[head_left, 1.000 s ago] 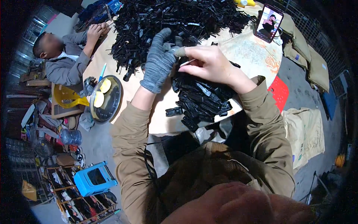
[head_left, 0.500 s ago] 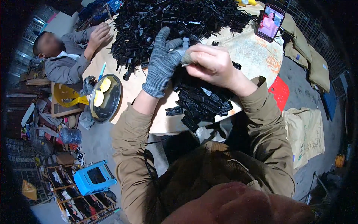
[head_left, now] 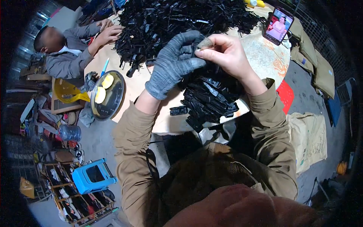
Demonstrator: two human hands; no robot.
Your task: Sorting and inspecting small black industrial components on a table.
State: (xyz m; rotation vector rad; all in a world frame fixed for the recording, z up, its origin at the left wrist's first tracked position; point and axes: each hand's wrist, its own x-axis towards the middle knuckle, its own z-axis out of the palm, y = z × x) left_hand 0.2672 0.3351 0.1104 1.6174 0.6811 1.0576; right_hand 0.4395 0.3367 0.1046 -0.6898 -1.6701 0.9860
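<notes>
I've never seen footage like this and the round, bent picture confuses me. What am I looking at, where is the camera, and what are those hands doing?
The camera sits on a person's head and looks down, so you see their own arms coming up from the bottom edge. Its very wide lens bends straight lines near the rim. There is no machine here, only two hands. The left hand wears a grey knitted glove; the right hand is bare. They meet above the table and pinch a small dark piece between the fingertips; what kind of piece it is cannot be made out. Below and behind them lies a big heap of black plastic parts. A phone stands at the far right with its screen lit. At left, a round metal tray holds yellow slices, and another person leans on the table.
</notes>
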